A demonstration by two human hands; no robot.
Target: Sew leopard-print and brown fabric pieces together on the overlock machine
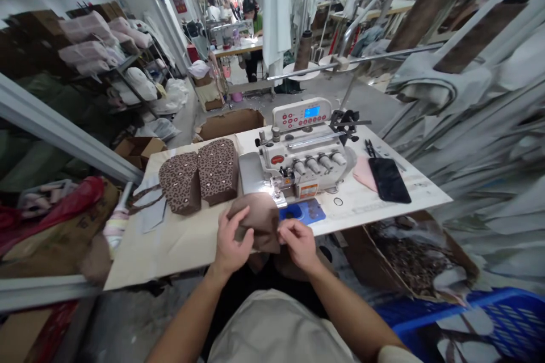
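Brown cloth piece point(263, 216) is sitting just in front of the sewing machine point(304, 153). Left hand point(231, 241) is spreading over it, thumb and forefinger apart; right hand point(300, 243) is holding its fingers close together at the cloth's edge (actual pinch: cannot tell). Cloth is looking light, soft, crease-prone; opposite edges are seeming the best hold.

Brown fabric piece point(264, 215): plain on visible face, soft, limp. Upper edge rounded; lower portion creased and folded. Position: front edge of surface point(183, 244), lower right corner extending past it. Upper edge near sewing machine point(309, 161); contact cannot be determined. Left side under spread fingers of left hand point(232, 244); right edge pinched by fingers of right hand point(300, 244).
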